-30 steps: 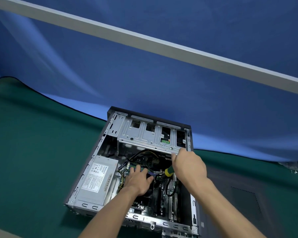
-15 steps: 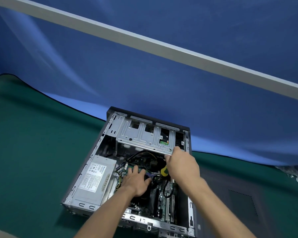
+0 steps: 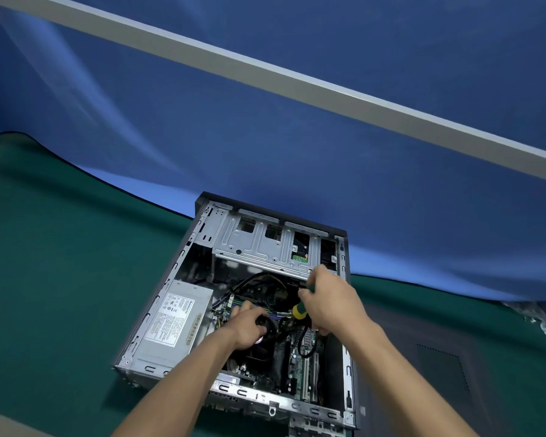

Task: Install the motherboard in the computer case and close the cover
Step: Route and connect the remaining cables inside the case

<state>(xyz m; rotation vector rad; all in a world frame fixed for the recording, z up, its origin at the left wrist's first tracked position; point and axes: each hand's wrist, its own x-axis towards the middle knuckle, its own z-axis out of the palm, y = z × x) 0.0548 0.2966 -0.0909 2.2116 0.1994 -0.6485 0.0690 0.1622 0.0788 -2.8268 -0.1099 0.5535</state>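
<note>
Screwing-down step, by the look of it. Board (image 3: 300, 351) already lying inside the case (image 3: 344, 310), cover not yet on. Right hand (image 3: 331, 302) clenched round a screwdriver (image 3: 298, 310) near the case's drive cage (image 3: 265, 247); left hand (image 3: 249, 324) curled on the cooler (image 3: 262, 339), mid-case. Next: tip onto a screw, held square. Cables (image 3: 259, 279) under the cage crowding access; PSU (image 3: 174, 323) at the case's left wall.

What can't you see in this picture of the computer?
Head view only:
- Screwdriver tip: hidden behind the right hand.
- Motherboard middle: covered by the left hand.
- Power supply label: print too small.
- Case near corner: cut off by the bottom edge.
</note>
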